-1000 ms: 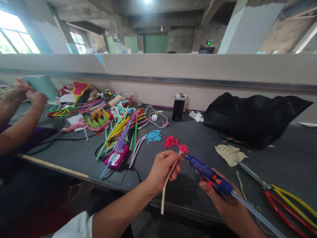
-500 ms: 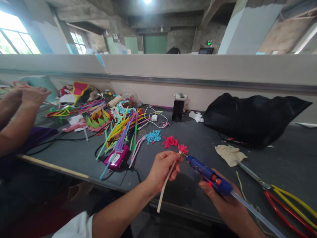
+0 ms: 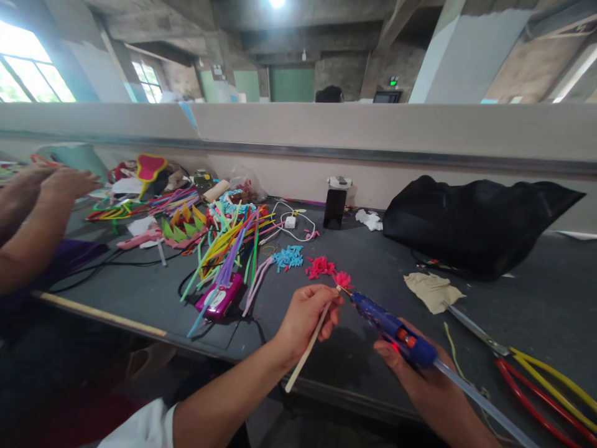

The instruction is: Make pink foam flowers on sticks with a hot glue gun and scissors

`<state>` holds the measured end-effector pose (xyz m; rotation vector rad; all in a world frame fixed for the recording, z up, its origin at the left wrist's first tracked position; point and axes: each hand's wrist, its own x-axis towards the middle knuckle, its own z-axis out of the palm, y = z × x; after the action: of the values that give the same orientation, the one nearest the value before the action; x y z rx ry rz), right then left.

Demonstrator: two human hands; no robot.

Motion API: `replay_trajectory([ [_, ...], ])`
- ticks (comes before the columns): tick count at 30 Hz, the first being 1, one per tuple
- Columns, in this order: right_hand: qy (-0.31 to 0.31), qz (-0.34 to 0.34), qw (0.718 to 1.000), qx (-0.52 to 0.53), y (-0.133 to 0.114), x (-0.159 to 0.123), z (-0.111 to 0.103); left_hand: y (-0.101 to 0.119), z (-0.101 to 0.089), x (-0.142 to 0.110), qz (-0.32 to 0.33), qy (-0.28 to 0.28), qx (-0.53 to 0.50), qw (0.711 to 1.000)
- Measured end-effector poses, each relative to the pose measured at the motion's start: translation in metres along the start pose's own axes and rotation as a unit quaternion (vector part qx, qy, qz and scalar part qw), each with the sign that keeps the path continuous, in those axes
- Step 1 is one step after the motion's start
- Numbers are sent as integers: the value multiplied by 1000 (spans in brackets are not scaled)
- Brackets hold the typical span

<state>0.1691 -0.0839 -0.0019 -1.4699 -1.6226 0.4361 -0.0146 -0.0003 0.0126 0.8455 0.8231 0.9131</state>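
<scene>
My left hand is closed, pinching a pale, stick-like strip near its upper end; the strip's lower end slants down past the table edge. A pinkish-red flower-like tuft sits at the top of the strip. Wrapped in my right hand is a blue hot glue gun, a long clear glue stick running out of its back. Its nozzle tip is at the base of the tuft, close to my left fingertips; whether it touches cannot be made out.
Red pieces and blue pieces lie in small piles beyond my left hand. Colourful fuzzy stems and a purple box are to the left. Scissors, beige cloth and a black bag lie right. A co-worker's hands are far left.
The lower end of the pale strip has swung to the left, and the strip has turned slightly in my left fingers. The glue gun stays nearly still. The co-worker's hands have shifted slightly right.
</scene>
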Motion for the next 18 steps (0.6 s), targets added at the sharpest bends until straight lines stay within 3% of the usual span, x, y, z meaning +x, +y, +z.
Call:
replay_trajectory([
  [18, -2, 4, 1000, -26, -4, 1, -2, 0, -1, 0, 2, -4, -6, 1000],
])
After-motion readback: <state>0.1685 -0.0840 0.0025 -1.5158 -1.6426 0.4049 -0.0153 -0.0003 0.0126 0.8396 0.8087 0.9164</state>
